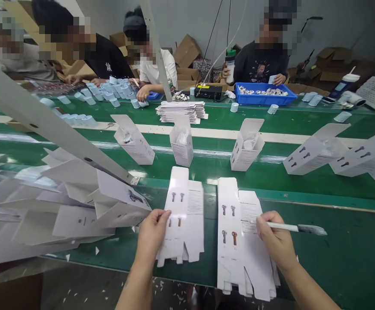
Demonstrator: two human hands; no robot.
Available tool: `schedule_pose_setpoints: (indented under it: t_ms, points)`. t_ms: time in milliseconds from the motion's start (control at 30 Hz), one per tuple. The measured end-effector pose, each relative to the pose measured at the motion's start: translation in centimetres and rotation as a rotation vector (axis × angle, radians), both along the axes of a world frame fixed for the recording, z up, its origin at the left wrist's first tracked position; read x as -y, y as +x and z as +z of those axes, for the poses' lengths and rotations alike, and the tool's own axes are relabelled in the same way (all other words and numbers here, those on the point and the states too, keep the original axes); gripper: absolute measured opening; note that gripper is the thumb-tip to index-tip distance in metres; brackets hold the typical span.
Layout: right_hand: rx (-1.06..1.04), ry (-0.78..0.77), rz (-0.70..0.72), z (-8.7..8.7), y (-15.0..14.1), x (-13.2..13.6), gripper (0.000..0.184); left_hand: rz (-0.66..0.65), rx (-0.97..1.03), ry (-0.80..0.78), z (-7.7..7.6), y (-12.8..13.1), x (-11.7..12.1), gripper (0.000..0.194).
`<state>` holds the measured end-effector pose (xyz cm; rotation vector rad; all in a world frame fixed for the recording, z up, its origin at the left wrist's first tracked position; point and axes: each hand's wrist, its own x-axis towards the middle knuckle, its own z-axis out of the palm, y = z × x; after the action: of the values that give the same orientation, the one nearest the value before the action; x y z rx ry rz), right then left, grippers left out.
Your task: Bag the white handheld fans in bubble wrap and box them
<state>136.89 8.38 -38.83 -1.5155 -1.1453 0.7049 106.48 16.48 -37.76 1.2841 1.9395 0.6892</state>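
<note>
My left hand pinches the left edge of a flat white carton that lies on the green table, printed with small hair-dryer pictures. My right hand is closed round a white pen-like tool whose grey tip points right. That hand rests on a second flat carton, which tops a small stack at the table's near edge.
A heap of flat white cartons lies at the left under a slanted white metal bar. Several opened upright boxes stand on the green conveyor. Other people sit across it, with a blue tray and a carton stack.
</note>
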Motion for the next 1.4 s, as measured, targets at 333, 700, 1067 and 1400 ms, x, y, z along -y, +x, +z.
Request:
schedule_pose_setpoints:
  t_ms: [333, 700, 1067, 1400]
  points:
    - [0.28, 0.038, -0.041, -0.4, -1.4, -1.5, 0.027, -0.299, 0.357, -0.173, -2.0, 11.8, 4.7, 0.023]
    - [0.184, 0.063, -0.003, 0.2, -1.3, -0.2, 0.024, -0.22, 0.508, -0.186, -2.5, 11.7, 4.7, 0.024]
    - [0.367, -0.036, 0.342, -1.3, -3.2, 5.4, 0.025, -0.229, 0.532, -0.133, -3.0, 12.0, 4.7, 0.021]
    - [-0.077, -0.039, -0.013, -0.6, -1.3, 4.0, 0.026, -0.201, 0.554, -0.178, -1.0, 7.2, 2.8, 0.023]
